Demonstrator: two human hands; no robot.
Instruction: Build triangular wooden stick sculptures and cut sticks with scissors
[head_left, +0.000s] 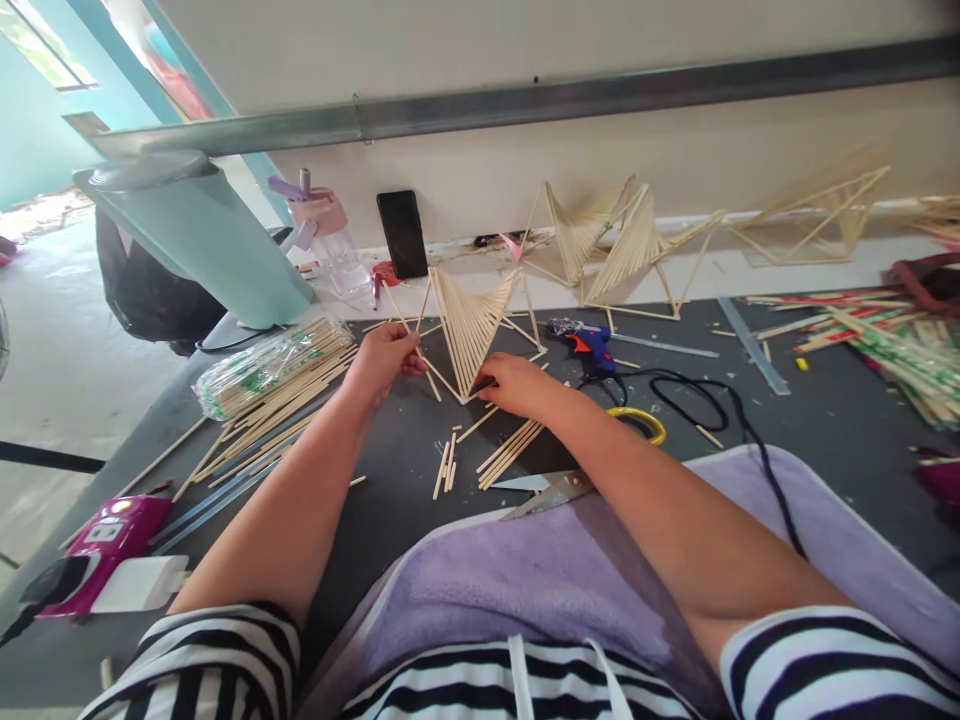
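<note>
A model of thin wooden sticks [471, 325], with a twisted fan of sticks inside an angular frame, stands on the dark table in front of me. My left hand [390, 357] pinches a stick at the model's left side. At its lower front corner, my right hand [511, 383] is closed on the frame, the fingertips partly hidden. Short cut sticks [445, 466] and a bundle of longer ones [513, 452] lie just below the model. Open scissors [551, 492] with one yellow handle showing lie under my right forearm.
A blue glue gun [595, 348] with a black cord lies right of the model. Similar stick models [637, 245] stand along the wall. A phone [402, 234] and a water bottle [330, 240] are behind. Loose sticks [281, 410] cover the left; a purple cloth [480, 590] lies in front.
</note>
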